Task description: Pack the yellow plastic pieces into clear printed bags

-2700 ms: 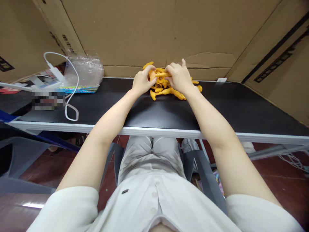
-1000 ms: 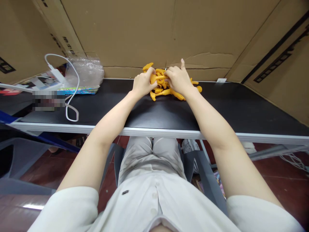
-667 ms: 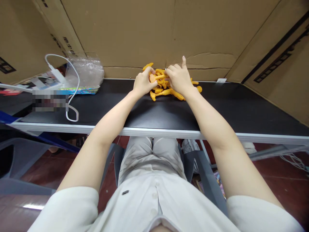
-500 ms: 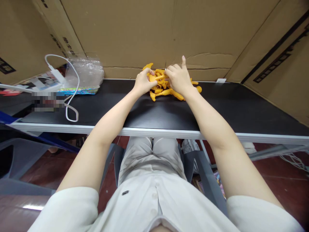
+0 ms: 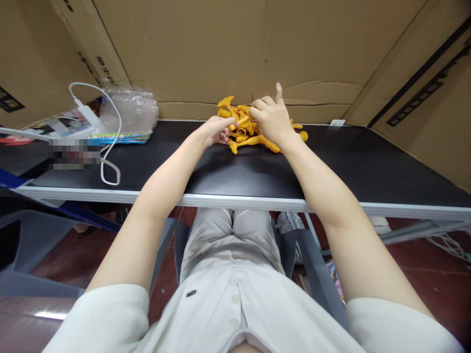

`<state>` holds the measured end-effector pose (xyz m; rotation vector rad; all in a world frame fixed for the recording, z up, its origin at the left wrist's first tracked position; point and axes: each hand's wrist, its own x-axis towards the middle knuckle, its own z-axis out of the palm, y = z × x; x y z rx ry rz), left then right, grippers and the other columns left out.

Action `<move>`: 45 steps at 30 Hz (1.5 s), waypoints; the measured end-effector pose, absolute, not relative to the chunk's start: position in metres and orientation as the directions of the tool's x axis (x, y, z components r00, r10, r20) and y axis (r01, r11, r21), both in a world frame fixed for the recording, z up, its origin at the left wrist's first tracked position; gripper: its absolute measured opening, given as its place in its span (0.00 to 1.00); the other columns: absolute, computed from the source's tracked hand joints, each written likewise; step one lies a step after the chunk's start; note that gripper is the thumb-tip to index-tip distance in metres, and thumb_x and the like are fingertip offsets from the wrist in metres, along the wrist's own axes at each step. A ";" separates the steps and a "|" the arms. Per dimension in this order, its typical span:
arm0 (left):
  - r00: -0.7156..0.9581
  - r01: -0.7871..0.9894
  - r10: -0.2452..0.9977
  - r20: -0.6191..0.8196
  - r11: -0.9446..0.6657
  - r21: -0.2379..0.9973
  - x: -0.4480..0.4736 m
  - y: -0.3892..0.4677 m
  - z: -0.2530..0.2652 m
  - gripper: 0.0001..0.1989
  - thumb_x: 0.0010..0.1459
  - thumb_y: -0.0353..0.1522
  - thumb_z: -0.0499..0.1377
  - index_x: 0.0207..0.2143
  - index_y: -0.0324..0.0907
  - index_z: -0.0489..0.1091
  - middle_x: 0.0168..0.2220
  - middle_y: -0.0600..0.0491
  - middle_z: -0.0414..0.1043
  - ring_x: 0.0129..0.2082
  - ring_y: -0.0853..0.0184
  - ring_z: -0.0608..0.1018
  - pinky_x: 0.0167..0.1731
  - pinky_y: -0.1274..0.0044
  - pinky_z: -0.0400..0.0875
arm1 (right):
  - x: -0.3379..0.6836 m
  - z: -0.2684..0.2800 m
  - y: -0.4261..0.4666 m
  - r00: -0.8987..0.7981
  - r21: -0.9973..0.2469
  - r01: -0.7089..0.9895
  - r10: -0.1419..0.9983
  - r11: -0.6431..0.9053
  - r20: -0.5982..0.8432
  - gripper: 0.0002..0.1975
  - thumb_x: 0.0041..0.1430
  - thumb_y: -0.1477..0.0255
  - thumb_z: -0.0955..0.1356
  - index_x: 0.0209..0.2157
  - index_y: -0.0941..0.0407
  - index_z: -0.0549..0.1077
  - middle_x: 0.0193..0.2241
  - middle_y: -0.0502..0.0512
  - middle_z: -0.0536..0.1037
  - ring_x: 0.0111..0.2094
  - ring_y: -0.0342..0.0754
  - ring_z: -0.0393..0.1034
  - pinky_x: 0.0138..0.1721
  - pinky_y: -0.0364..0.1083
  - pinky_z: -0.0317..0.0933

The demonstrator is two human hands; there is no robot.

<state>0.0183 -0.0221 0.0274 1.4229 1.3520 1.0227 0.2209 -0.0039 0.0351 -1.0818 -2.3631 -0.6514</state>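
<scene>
A pile of orange-yellow plastic toy parts (image 5: 253, 141) lies at the back of the black tabletop. My left hand (image 5: 214, 131) is at the pile's left side, thumb over the rounded end of a ridged yellow plastic piece (image 5: 242, 120) and the other fingers curled below. From the right, my right hand (image 5: 271, 117) pinches the far end of that same piece, index and thumb partly hidden, one finger raised. A curved yellow part (image 5: 225, 102) sticks up behind my left hand. Below the hands rests a long ridged part with a hammer-like end (image 5: 234, 146).
Cardboard walls (image 5: 206, 49) enclose the back and sides of the black table (image 5: 243, 171). At the left are a clear plastic bag stack (image 5: 128, 113), a white cable (image 5: 118, 122) and a blurred-out patch (image 5: 73, 154). A small white tag (image 5: 337, 122) sits at the back edge.
My left hand has turned and shifted slightly down and left, its fingers now curled under the piece. My right hand stays nearly in place, its fingers moved a little left.
</scene>
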 end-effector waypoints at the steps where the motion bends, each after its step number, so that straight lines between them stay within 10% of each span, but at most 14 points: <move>1: 0.078 0.244 0.996 -0.042 0.021 0.969 0.017 -0.022 0.028 0.11 0.55 0.38 0.68 0.29 0.46 0.69 0.16 0.61 0.58 0.18 0.69 0.71 0.33 0.73 0.80 | 0.221 0.036 -0.005 -0.586 0.229 0.784 0.565 0.577 0.581 0.24 0.76 0.73 0.53 0.48 0.50 0.80 0.52 0.59 0.83 0.58 0.61 0.72 0.76 0.75 0.37; 8: 0.121 0.253 0.992 -0.041 0.009 0.967 0.016 -0.019 0.026 0.09 0.57 0.38 0.66 0.31 0.47 0.69 0.16 0.59 0.61 0.20 0.66 0.73 0.32 0.73 0.79 | 0.220 0.039 -0.008 -0.575 0.210 0.785 0.560 0.583 0.597 0.26 0.76 0.73 0.52 0.49 0.50 0.80 0.55 0.59 0.82 0.60 0.62 0.71 0.76 0.74 0.39; 19: 0.013 0.753 0.842 0.539 -0.363 0.549 0.021 -0.031 0.020 0.17 0.53 0.29 0.66 0.46 0.50 0.73 0.39 0.50 0.81 0.59 0.49 0.80 0.56 0.70 0.71 | 0.225 0.029 0.008 -0.556 0.169 0.797 0.595 0.580 0.580 0.17 0.73 0.72 0.59 0.50 0.53 0.78 0.50 0.59 0.82 0.57 0.63 0.74 0.76 0.76 0.38; 45: 0.052 0.922 0.827 0.560 -0.255 0.292 0.021 -0.023 0.015 0.22 0.62 0.34 0.62 0.59 0.49 0.74 0.46 0.47 0.85 0.53 0.47 0.84 0.58 0.63 0.73 | 0.226 0.024 0.011 -0.526 0.093 0.814 0.660 0.573 0.536 0.20 0.73 0.68 0.58 0.58 0.55 0.73 0.55 0.67 0.80 0.60 0.71 0.73 0.75 0.78 0.35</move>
